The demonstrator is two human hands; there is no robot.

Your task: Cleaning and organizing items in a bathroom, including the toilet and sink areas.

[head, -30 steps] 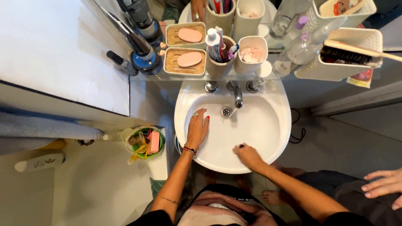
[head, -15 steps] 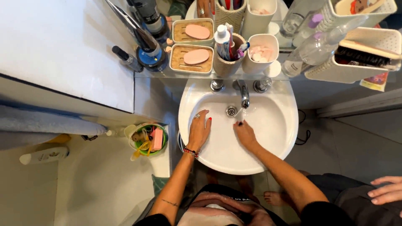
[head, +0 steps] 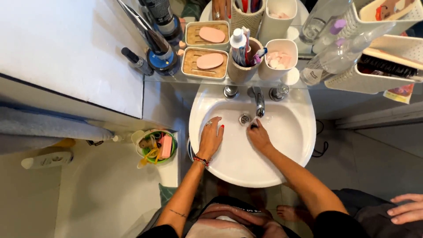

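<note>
My left hand [head: 210, 139], with red nails, a ring and a bead bracelet, lies flat with fingers apart on the left inner wall of the white sink [head: 304, 145]. My right hand [head: 260, 136] reaches under the chrome tap [head: 258, 100], next to the drain [head: 244, 118]. Its fingers are bunched around a small dark thing [head: 253, 126], too small to identify.
A glass shelf behind the sink holds a soap dish [head: 205, 62], a toothbrush cup [head: 242, 66], a white cup [head: 276, 59], dark cans [head: 161, 57], a clear bottle [head: 339, 57] and a white caddy [head: 374, 75]. A green bowl [head: 156, 147] sits left. Another person's hand [head: 407, 209] rests at bottom right.
My right hand has moved from the sink's front rim up to the tap, carrying the small dark thing. The left hand has stayed flat in place.
</note>
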